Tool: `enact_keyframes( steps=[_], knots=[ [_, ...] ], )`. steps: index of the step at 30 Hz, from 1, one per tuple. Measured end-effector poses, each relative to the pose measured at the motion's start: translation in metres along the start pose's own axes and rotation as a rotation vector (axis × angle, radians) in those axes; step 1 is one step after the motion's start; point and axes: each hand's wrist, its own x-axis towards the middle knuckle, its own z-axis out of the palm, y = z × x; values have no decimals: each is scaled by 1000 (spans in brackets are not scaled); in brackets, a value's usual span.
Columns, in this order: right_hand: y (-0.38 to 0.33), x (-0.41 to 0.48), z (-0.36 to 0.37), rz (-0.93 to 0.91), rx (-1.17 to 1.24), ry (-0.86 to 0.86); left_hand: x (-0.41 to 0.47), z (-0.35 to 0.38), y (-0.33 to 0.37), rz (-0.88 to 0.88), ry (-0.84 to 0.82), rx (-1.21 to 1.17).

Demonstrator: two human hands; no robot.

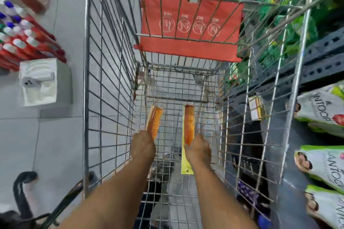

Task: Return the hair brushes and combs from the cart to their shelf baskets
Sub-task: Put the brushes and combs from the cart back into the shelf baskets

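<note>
Both my arms reach down into a wire shopping cart (104,87). My left hand (142,145) grips the near end of an orange comb (154,121) that points away from me. My right hand (198,149) grips a second orange comb (189,122) backed by a yellow card (186,165) that sticks out below the hand. Both combs are low in the cart, just above its wire floor. No shelf baskets are in view.
The cart's red child-seat flap (191,24) stands at the far end. Red bottles with white caps (22,41) and a white box (40,82) sit on the floor at left. A dark shelf (323,55) with green packets and white pouches (323,109) runs along the right.
</note>
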Motion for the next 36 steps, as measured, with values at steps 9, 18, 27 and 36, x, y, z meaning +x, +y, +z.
enact_keyframes(
  steps=[9,18,27,36],
  knots=[
    [-3,3,1,103,37,31,4,-7,-6,-155,-51,-185],
    [4,-6,-26,214,366,-93,-9,-21,4,-240,-88,-588],
    [3,-51,-78,96,590,5,-49,-77,32,-46,-168,-892],
    [14,-124,-141,-106,709,107,-97,-161,50,202,-189,-927]
  ],
)
